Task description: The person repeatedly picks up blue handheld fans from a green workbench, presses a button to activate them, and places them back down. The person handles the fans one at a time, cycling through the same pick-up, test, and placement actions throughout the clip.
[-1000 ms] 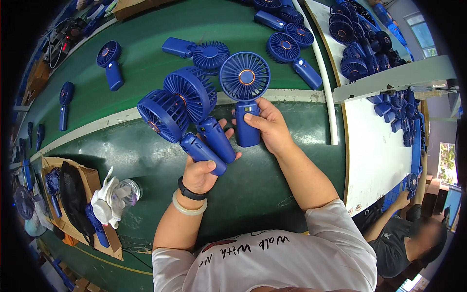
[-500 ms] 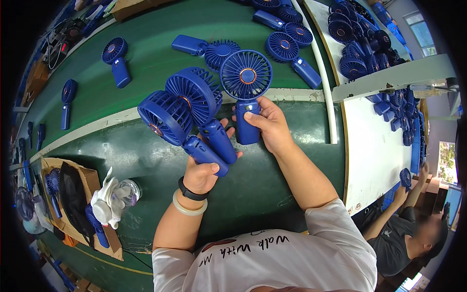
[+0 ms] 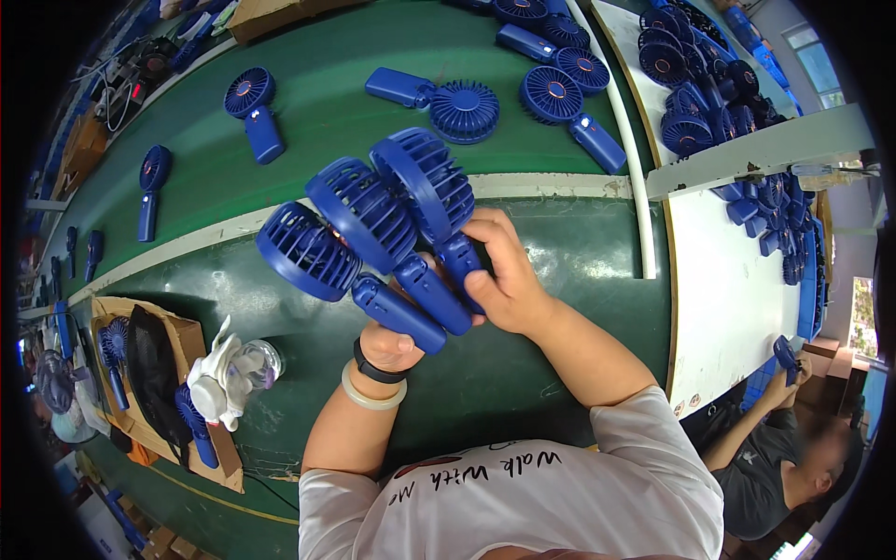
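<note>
Three blue handheld fans are side by side in my two hands above the dark green table [image 3: 560,373]. My left hand [image 3: 387,347], with a black band and a pale bangle on its wrist, is closed around the handles of the left fan [image 3: 306,252] and the middle fan [image 3: 362,215]. My right hand [image 3: 509,285] grips the handle of the right fan [image 3: 423,182], its thumb lying along the front. All three heads tilt up and to the left, close together. The fingers behind the handles are partly hidden.
Several blue fans lie on the green belt [image 3: 327,131], some gathered against a white pipe [image 3: 630,140]. A cardboard tray [image 3: 191,345] with fans, white gloves [image 3: 219,378] and a clear cup [image 3: 263,364] stand left. At right, a person sits by a white table [image 3: 719,299] piled with fans.
My right hand has brought its fan left and down beside the other two, turning its head leftward. Fans on the belt have shifted right. The person at right has raised both hands around a fan.
</note>
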The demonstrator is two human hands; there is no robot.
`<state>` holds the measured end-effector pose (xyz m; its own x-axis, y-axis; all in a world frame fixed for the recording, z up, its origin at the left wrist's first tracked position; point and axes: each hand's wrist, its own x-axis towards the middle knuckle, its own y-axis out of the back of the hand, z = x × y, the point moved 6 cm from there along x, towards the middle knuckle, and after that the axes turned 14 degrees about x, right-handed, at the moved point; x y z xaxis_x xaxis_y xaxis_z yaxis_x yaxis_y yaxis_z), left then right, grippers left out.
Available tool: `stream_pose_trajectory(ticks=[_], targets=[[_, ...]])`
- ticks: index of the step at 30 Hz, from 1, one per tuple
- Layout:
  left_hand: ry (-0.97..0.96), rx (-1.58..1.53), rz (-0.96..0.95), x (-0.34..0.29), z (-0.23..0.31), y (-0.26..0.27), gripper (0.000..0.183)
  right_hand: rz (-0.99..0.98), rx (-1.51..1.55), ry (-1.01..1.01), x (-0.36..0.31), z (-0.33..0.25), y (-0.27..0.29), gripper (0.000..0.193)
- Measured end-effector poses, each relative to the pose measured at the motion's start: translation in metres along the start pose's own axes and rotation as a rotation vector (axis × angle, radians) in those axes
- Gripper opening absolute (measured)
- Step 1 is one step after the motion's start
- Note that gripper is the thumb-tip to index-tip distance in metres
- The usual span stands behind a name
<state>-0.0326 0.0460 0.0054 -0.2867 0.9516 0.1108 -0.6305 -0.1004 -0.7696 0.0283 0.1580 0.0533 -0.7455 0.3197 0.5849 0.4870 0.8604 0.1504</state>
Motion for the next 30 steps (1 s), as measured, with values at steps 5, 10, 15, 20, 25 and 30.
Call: stream_pose_trajectory(ticks=[5, 10, 15, 20, 25, 30], targets=[[0.032, 0.029, -0.08, 0.006, 0.004, -0.009, 0.078, 0.038, 0.175, -0.123, -0.006, 0.005, 0.003, 0.046], [0.013, 0.134, 0.052, 0.001, 0.0, -0.002, 0.078, 0.067, 0.157, -0.241, -0.005, 0.01, -0.001, 0.042], [0.02, 0.084, 0.077, 0.001, -0.002, 0.004, 0.075, 0.245, 0.294, -0.519, -0.019, 0.036, 0.001, 0.047], [0.068, 0.143, 0.065, 0.002, -0.008, 0.001, 0.082, 0.128, 0.114, -0.704, -0.017, 0.042, 0.01, 0.04], [0.028, 0.205, 0.082, 0.001, -0.008, 0.002, 0.093, 0.136, 0.39, -0.679, -0.02, 0.057, 0.004, 0.044], [-0.003, 0.547, 0.165, -0.007, -0.006, 0.008, 0.077, -0.042, 0.341, -0.402, -0.013, 0.018, -0.014, 0.088]])
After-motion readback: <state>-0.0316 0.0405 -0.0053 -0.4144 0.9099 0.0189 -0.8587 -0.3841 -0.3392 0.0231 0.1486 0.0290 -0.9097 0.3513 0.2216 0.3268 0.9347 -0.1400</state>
